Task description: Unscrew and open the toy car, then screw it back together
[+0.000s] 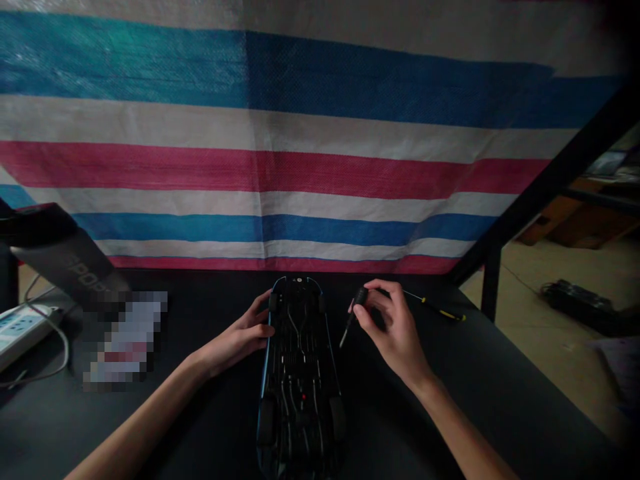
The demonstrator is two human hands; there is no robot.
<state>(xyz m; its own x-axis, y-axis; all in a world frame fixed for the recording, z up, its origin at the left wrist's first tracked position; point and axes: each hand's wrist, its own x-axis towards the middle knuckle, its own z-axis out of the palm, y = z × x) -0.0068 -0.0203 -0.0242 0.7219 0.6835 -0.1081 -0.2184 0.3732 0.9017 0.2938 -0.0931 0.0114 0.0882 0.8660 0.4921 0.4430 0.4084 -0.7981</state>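
A toy car (300,360) lies upside down on the black table, its dark underside facing up and a blue body edge showing along the sides. My left hand (250,333) grips its left side, thumb against the edge; some fingertips are hidden behind it. In my right hand (393,327), to the right of the car, is a screwdriver (361,296) with a black handle, pinched between thumb and fingers. The shaft slants down to the left, its tip apart from the car. Behind that hand lies a second screwdriver (445,311) with a yellow and black handle.
At the left stand a grey bottle (75,257) with a black top and a white power strip (27,330) with a cable. A blurred-out flat item (130,340) lies nearby. Striped plastic sheeting (300,133) hangs behind the table (210,427); a black frame bar (540,180) slants at the right.
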